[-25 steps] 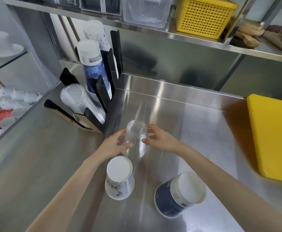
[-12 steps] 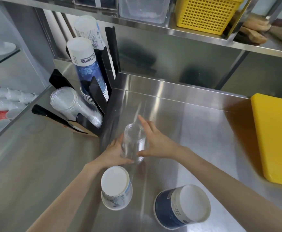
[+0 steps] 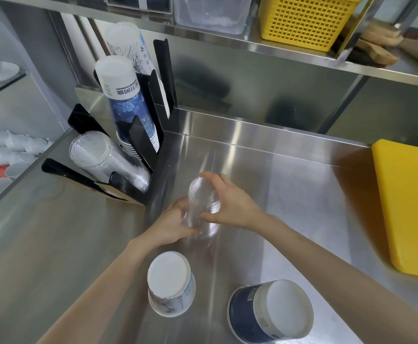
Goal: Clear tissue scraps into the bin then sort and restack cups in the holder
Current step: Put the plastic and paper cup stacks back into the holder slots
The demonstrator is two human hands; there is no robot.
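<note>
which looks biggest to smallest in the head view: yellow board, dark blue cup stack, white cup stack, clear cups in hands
1. yellow board
2. dark blue cup stack
3. white cup stack and clear cups: look alike, and the white stack sits nearer the camera, so unranked.

We grip the clear plastic cups (image 3: 203, 207) upside down with our left hand (image 3: 170, 225) and right hand (image 3: 230, 207) over the steel counter (image 3: 290, 194).

Bare counter (image 3: 290, 184) between cup holder (image 3: 138, 135) and yellow board (image 3: 411, 207); two upturned cups near.
</note>
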